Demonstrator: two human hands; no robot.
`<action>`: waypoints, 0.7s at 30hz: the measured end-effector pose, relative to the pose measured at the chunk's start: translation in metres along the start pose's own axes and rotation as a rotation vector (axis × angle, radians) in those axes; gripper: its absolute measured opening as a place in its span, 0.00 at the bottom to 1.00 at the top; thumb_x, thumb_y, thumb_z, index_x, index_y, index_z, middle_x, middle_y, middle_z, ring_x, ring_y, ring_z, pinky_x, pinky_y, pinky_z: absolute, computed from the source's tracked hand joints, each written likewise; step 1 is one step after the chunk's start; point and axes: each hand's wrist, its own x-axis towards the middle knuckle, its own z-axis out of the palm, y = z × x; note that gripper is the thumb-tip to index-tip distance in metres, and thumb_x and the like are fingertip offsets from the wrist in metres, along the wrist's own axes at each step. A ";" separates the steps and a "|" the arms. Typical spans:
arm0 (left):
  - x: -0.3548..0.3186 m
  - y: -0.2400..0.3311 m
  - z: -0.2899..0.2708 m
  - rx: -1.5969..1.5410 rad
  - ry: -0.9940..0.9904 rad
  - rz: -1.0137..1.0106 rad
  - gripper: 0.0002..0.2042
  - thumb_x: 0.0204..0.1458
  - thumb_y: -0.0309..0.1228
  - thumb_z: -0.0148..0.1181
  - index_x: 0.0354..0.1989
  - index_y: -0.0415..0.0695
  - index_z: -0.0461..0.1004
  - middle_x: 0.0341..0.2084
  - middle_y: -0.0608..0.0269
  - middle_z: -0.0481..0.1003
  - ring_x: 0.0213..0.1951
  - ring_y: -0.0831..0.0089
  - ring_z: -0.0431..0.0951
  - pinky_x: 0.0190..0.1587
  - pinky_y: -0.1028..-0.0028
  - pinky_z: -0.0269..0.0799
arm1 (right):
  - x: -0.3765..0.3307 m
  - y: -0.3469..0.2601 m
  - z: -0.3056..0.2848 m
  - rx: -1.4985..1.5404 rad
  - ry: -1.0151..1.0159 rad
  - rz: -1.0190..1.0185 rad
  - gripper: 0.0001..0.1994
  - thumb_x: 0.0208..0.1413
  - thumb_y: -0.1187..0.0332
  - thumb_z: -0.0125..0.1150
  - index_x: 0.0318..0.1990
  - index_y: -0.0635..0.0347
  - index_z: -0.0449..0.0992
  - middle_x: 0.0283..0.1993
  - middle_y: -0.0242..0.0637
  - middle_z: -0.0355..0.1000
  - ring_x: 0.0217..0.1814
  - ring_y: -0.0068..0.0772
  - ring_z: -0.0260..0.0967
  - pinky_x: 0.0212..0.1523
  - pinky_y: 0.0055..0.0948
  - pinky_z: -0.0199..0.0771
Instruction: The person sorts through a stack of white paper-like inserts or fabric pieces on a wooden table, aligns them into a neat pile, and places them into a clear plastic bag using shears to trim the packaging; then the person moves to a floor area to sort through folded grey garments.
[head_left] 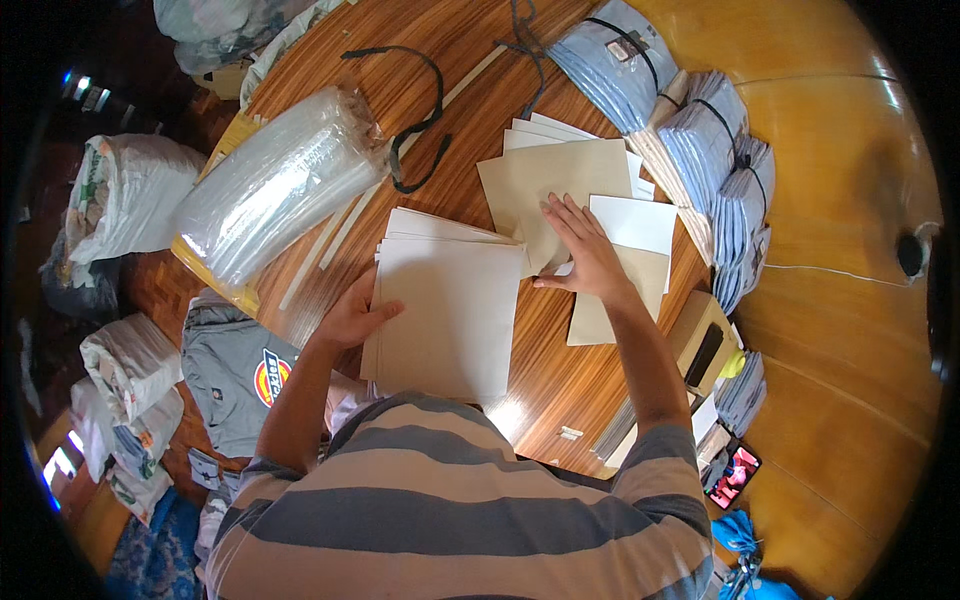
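**Head view: sorting flat card sheets on a wooden table**

Head view shows us seated at a round wooden table (pixel 560 400) with a glossy striped grain. Our left hand (pixel 352 318) rests on the left edge of a squared stack of beige card sheets (pixel 445 315) directly in front of us; its fingers curl loosely over the stack's edge, thumb on top, holding the edge lightly rather than gripping it. Our right hand (pixel 585 255) lies flat, fingers spread wide, palm down on a looser fan of card sheets (pixel 555 185) just right of the stack; beige and white sheets overlap there at differing angles.

We judge the step in hand to be sheet transfer or alignment between the two piles. A next move would call for pinching a single sheet without dragging its neighbours, since the surfaces appear smooth, thin and stiff.

Materials nearby: a long bundle of clear plastic bags (pixel 275 185), crinkled and glossy, lies to the left; a black strap (pixel 415 130) loops beside it. Folded pale-blue garments (pixel 700 140), bound with black bands, are stacked along the far right rim.
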 end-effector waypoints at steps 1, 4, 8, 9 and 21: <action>0.002 -0.002 -0.003 -0.005 -0.018 0.030 0.26 0.61 0.23 0.60 0.68 0.40 0.61 0.57 0.59 0.73 0.60 0.70 0.70 0.64 0.66 0.65 | -0.003 -0.001 0.004 0.011 0.057 0.000 0.60 0.30 0.43 0.82 0.72 0.58 0.59 0.79 0.48 0.51 0.80 0.57 0.46 0.77 0.55 0.48; 0.003 -0.007 -0.005 -0.054 -0.032 0.035 0.27 0.61 0.24 0.61 0.69 0.40 0.61 0.58 0.59 0.73 0.60 0.71 0.70 0.64 0.66 0.65 | -0.009 -0.008 0.019 -0.103 0.162 -0.034 0.48 0.41 0.45 0.78 0.69 0.59 0.65 0.76 0.49 0.56 0.78 0.56 0.52 0.75 0.55 0.52; 0.001 0.003 -0.003 -0.126 -0.027 0.016 0.28 0.61 0.24 0.61 0.69 0.40 0.61 0.58 0.60 0.73 0.60 0.71 0.71 0.63 0.66 0.66 | -0.011 -0.015 0.033 -0.207 0.333 -0.090 0.28 0.53 0.56 0.71 0.59 0.61 0.74 0.65 0.49 0.69 0.69 0.48 0.66 0.68 0.48 0.65; 0.001 0.003 -0.004 -0.124 -0.026 0.015 0.28 0.61 0.25 0.62 0.69 0.40 0.61 0.57 0.60 0.73 0.59 0.71 0.71 0.63 0.66 0.66 | -0.012 -0.008 0.031 -0.213 0.379 -0.117 0.23 0.55 0.59 0.70 0.55 0.61 0.76 0.60 0.48 0.73 0.64 0.46 0.71 0.64 0.45 0.70; 0.001 0.002 -0.001 -0.164 -0.067 0.091 0.27 0.63 0.27 0.60 0.70 0.39 0.60 0.59 0.60 0.72 0.60 0.72 0.70 0.64 0.67 0.64 | -0.017 -0.039 0.025 -0.107 0.416 0.007 0.31 0.53 0.56 0.72 0.60 0.64 0.72 0.65 0.52 0.69 0.69 0.51 0.66 0.67 0.51 0.66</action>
